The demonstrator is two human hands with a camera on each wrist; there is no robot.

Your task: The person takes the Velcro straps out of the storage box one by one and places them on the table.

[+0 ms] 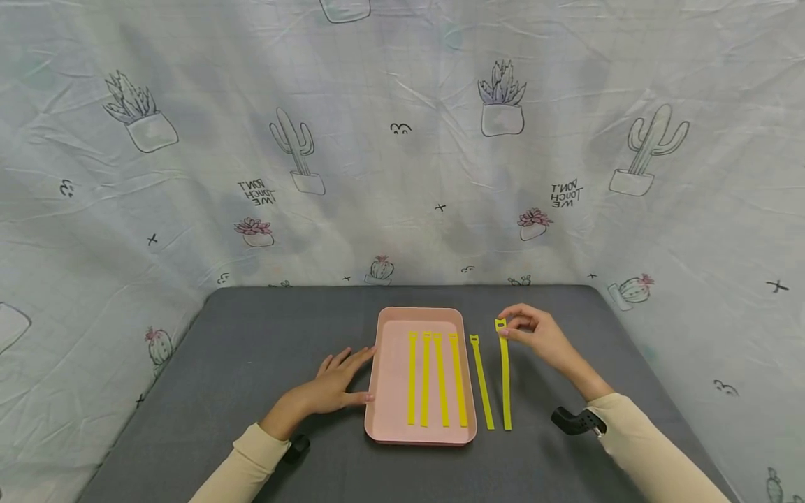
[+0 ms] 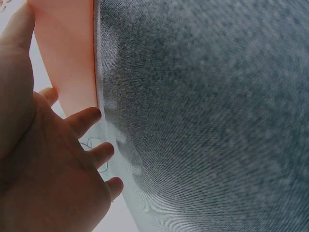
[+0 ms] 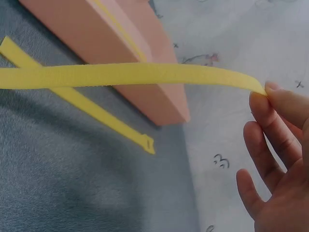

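Note:
Between thumb and fingertips, my right hand [image 1: 533, 337] pinches the slotted head end of a yellow hook-and-loop cable tie [image 1: 506, 391]. In the right wrist view that tie [image 3: 145, 75] arches up off the table toward the fingertips. A second yellow cable tie [image 1: 482, 384] lies on the table between it and the pink tray [image 1: 390, 419]. Several more yellow ties [image 1: 425, 381] lie side by side inside the tray, heads toward the back. At the tray's left side, my left hand [image 1: 333, 386] spreads its fingers, with fingertips and thumb right at the rim.
The grey table [image 1: 283, 335] runs back to a pale curtain [image 1: 402, 175] printed with cacti, which also hangs along both sides. A dark wrist strap [image 1: 578, 421] sits on the right wrist, and another dark device [image 1: 297, 448] is by the left wrist.

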